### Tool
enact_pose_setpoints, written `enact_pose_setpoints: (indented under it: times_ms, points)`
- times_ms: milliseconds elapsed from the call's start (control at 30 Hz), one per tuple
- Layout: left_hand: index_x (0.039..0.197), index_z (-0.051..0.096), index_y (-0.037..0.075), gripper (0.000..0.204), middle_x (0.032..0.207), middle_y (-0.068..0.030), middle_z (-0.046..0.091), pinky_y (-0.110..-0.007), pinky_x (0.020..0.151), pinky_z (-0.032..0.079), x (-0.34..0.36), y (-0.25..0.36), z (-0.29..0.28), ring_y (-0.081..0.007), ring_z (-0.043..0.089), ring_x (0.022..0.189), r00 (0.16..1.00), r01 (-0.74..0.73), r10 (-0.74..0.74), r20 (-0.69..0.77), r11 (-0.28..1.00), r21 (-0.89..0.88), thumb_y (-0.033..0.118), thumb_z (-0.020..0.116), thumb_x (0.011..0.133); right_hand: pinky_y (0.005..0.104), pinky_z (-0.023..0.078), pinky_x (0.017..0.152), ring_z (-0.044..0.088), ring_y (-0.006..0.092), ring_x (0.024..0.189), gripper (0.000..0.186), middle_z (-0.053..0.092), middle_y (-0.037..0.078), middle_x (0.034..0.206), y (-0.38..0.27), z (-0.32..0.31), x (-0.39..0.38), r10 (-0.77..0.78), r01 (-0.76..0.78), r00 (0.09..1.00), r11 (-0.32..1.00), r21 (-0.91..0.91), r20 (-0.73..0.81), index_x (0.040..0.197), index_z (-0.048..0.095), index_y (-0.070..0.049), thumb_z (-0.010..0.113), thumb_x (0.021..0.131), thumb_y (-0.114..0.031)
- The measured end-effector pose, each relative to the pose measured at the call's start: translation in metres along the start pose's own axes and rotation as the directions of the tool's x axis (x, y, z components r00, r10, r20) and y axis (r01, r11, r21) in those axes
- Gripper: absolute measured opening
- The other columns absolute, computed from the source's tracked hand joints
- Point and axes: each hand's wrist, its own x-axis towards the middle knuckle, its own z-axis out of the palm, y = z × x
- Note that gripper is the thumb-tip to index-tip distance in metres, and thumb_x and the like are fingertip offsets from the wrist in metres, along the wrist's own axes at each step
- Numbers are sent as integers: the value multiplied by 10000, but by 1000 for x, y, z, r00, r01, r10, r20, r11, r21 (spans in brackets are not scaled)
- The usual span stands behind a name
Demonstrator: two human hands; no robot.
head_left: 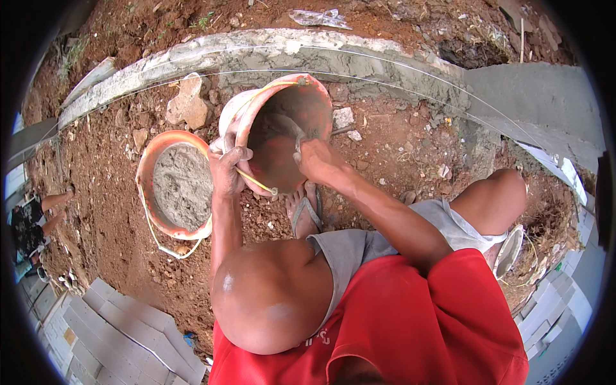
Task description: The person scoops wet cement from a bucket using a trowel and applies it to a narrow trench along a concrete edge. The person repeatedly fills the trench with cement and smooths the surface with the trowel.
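Note:
An orange-pink bucket (276, 131) is tipped toward me, its inner wall coated with wet grey mortar. My left hand (230, 168) is closed on the bucket's left rim, beside its yellow handle (251, 181). Inside the mouth, my right hand (314, 159) is closed on a flat, mortar-coated grey tool (282, 125); shadow hides its exact kind. To the left stands a second orange bucket (146, 173), upright and filled with grey mortar (183, 186). Its pale handle hangs down on the near side.
A low mortar-faced wall (256, 63) curves across the far side, with strings stretched along it. Grey blocks (122, 327) are stacked at lower left. Another person's legs (54, 212) show far left. A third bucket (510, 251) lies beyond my right thigh. Stones dot the red soil.

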Motion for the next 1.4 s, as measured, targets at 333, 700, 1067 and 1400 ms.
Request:
enact_pose_setpoints:
  times_ms: [333, 700, 1067, 1400]
  points:
    - [1169, 677, -137, 513, 1245, -147, 676, -215, 726, 492, 16, -9, 8, -143, 621, 1000, 998, 5, -8, 60, 998, 56, -25, 666, 668, 529, 570, 918, 737, 452, 1004, 370, 738, 311, 1040, 18, -12, 17, 107, -97, 993, 980, -172, 48, 1091, 748, 73, 613, 961, -246]
    - [1011, 736, -53, 385, 972, -72, 717, -292, 828, 534, 20, 15, 13, -149, 656, 934, 997, -64, 63, 46, 997, 38, -23, 698, 629, 528, 539, 906, 706, 482, 1037, 410, 727, 324, 1035, 11, -1, 12, -2, 41, 970, 987, -156, 241, 1113, 710, 55, 701, 944, -318]
    - [1108, 761, -30, 500, 913, -44, 725, -306, 1096, 448, 19, -6, -6, -130, 641, 938, 982, -84, 22, 185, 939, 332, -4, 730, 609, 460, 560, 530, 694, 289, 597, 452, 660, 140, 721, -39, -20, -8, 212, -391, 901, 776, 495, 380, 1071, 716, 17, 591, 1042, -417]
    - [1207, 718, -4, 534, 1194, -108, 725, -388, 1262, 269, 5, 13, 32, -229, 589, 1257, 956, -240, 97, 277, 802, 546, 83, 769, 683, 472, 580, 683, 758, 358, 784, 494, 741, 227, 875, 53, -66, -17, 292, -295, 932, 955, -23, 216, 1108, 715, 29, 670, 989, -448]
